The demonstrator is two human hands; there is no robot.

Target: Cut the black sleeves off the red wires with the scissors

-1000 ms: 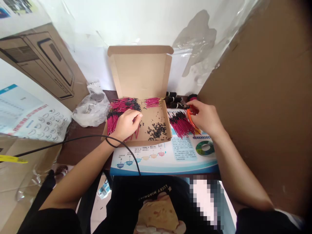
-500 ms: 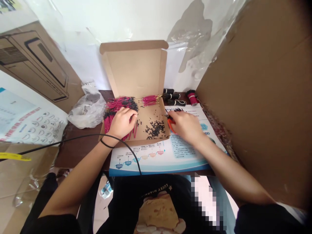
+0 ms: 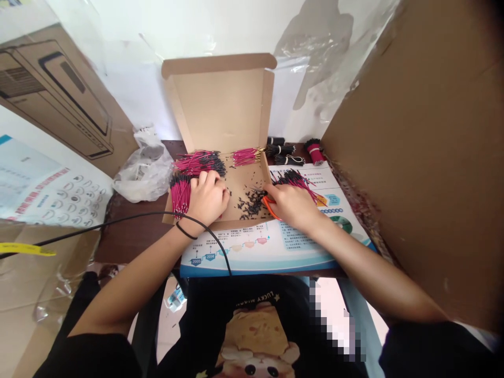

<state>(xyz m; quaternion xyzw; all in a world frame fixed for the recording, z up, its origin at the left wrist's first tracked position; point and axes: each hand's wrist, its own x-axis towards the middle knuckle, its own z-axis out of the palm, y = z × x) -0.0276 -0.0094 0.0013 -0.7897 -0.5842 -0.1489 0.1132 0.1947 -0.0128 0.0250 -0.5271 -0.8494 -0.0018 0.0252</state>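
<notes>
My left hand is inside the open cardboard box, its fingers curled together beside a bundle of red wires with black ends. What sits in its fingertips is hidden. A second heap of red and black wires lies just beyond it. At the box's right wall, my right hand is closed on an orange-handled hand tool, whose dark tip points left over the box. I cannot make out exactly what kind of tool it is. Small black clippings lie scattered on the box floor below the tip.
Red wires with gold ends lie at the box's back right. Loose black and red wires rest on the printed sheet. Tied wire bundles stand behind. A plastic bag is left; a black cable crosses my left wrist.
My left hand has shifted slightly right and down in the box. The right hand has moved a little left and lower, uncovering the loose wires on the sheet. The view has tilted slightly.
</notes>
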